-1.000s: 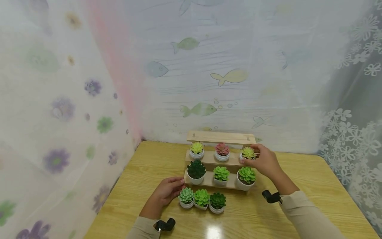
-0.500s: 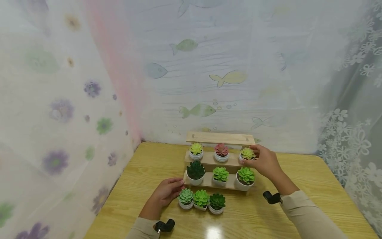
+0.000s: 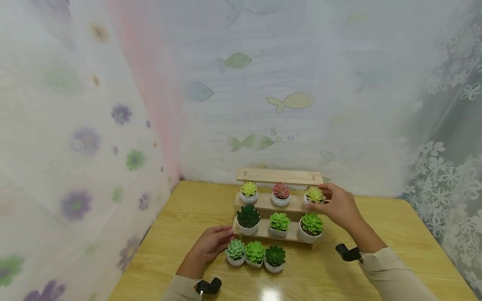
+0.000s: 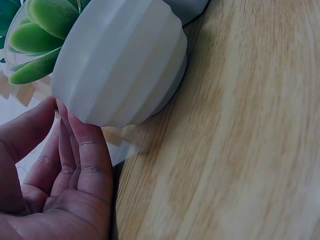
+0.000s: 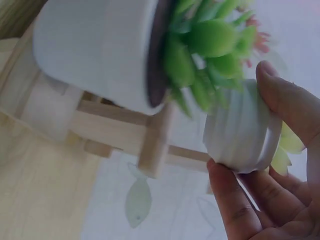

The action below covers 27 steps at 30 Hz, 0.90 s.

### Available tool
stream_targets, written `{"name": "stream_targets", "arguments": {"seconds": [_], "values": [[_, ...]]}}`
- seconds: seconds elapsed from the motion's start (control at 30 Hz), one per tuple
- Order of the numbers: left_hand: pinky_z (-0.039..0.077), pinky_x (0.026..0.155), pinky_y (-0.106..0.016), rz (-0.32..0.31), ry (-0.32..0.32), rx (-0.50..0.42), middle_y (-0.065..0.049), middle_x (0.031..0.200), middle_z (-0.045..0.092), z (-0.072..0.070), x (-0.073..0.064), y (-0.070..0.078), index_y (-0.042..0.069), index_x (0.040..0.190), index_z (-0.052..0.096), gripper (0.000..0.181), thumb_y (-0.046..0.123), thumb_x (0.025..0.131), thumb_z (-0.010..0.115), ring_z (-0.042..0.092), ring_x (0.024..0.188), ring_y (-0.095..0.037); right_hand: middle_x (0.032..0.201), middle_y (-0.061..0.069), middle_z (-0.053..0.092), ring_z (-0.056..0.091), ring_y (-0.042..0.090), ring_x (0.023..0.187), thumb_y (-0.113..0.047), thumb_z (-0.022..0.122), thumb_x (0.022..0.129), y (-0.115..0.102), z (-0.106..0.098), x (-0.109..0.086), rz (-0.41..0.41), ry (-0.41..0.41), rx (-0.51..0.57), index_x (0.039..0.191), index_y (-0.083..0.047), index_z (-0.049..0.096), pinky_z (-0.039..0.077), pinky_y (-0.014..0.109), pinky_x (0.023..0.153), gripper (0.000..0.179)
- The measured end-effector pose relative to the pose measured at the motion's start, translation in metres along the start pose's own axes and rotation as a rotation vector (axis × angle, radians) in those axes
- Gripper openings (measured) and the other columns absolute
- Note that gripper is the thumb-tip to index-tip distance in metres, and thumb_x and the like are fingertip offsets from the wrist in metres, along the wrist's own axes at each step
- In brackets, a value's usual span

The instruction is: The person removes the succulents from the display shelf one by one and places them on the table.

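On the stand's middle tier at the right, my right hand (image 3: 339, 205) grips a small white ribbed pot with a yellow-green succulent (image 3: 314, 195). Thumb and fingers close around the pot (image 5: 242, 127) in the right wrist view. My left hand (image 3: 211, 244) pinches the left front corner of the tiered wooden plant stand (image 3: 263, 231); in the left wrist view a ribbed white pot (image 4: 120, 65) partly hides those fingertips. Beside the held pot stand a pink succulent (image 3: 281, 193) and another yellow-green succulent (image 3: 249, 191).
The lower tier bears a dark green succulent (image 3: 248, 215), a small bright green one (image 3: 279, 221) and a larger one (image 3: 312, 224). Before the stand, three potted succulents (image 3: 255, 252) sit in a row on the wooden table (image 3: 320, 276). A printed curtain (image 3: 286, 138) hangs behind.
The head view has shifted slightly. Both hands keep their holds, and the pots and stand show no clear movement.
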<state>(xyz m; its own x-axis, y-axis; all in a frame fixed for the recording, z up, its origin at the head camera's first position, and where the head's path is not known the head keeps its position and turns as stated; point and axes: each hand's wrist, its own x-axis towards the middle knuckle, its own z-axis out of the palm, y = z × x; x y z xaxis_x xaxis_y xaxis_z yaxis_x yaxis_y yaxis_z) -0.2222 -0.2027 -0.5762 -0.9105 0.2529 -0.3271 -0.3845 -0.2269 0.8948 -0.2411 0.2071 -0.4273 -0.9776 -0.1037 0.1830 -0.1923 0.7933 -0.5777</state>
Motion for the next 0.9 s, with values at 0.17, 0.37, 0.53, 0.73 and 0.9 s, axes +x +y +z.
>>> {"name": "stream_targets", "arguments": {"seconds": [0.17, 0.37, 0.53, 0.73, 0.9], "values": [[0.059, 0.077, -0.023, 0.011, -0.001, 0.001, -0.002, 0.097, 0.075, -0.001, 0.001, 0.0, 0.0, 0.127, 0.066, 0.029, 0.015, 0.102, 0.067, 0.071, 0.089, -0.011, 0.134, 0.024, 0.067, 0.064, 0.043, 0.122, -0.049, 0.085, 0.084, -0.009, -0.007, -0.007, -0.023, 0.008, -0.001, 0.143, -0.007, 0.056, 0.058, 0.057, 0.091, 0.079], [0.059, 0.077, -0.023, 0.0, 0.001, 0.002, -0.002, 0.098, 0.076, -0.001, 0.002, 0.0, -0.001, 0.129, 0.065, 0.032, 0.015, 0.101, 0.068, 0.071, 0.09, -0.011, 0.132, 0.021, 0.069, 0.066, 0.042, 0.121, -0.056, 0.085, 0.081, -0.017, -0.016, -0.019, -0.023, 0.019, 0.04, 0.142, -0.009, 0.057, 0.06, 0.054, 0.088, 0.082], [0.059, 0.077, -0.024, 0.0, 0.003, 0.003, -0.003, 0.098, 0.076, -0.001, 0.0, 0.001, 0.0, 0.129, 0.065, 0.032, 0.015, 0.101, 0.068, 0.071, 0.09, -0.012, 0.13, 0.02, 0.07, 0.069, 0.041, 0.117, -0.054, 0.087, 0.079, -0.023, -0.02, -0.028, -0.042, 0.037, 0.063, 0.138, -0.011, 0.059, 0.061, 0.051, 0.086, 0.078], [0.059, 0.076, -0.023, 0.006, -0.008, -0.004, -0.002, 0.096, 0.076, -0.001, -0.001, 0.0, -0.001, 0.13, 0.064, 0.031, 0.013, 0.102, 0.067, 0.072, 0.089, -0.011, 0.122, 0.014, 0.075, 0.074, 0.035, 0.109, -0.041, 0.092, 0.077, -0.032, -0.017, -0.04, -0.093, 0.042, 0.084, 0.129, -0.013, 0.063, 0.064, 0.041, 0.08, 0.066], [0.059, 0.075, -0.023, 0.008, -0.01, -0.011, -0.001, 0.095, 0.075, -0.001, 0.001, 0.0, 0.0, 0.128, 0.066, 0.029, 0.012, 0.102, 0.066, 0.071, 0.088, -0.011, 0.118, 0.008, 0.077, 0.075, 0.029, 0.105, -0.036, 0.094, 0.073, -0.038, -0.009, -0.049, -0.138, 0.035, 0.111, 0.125, -0.015, 0.066, 0.063, 0.032, 0.078, 0.063]]}}
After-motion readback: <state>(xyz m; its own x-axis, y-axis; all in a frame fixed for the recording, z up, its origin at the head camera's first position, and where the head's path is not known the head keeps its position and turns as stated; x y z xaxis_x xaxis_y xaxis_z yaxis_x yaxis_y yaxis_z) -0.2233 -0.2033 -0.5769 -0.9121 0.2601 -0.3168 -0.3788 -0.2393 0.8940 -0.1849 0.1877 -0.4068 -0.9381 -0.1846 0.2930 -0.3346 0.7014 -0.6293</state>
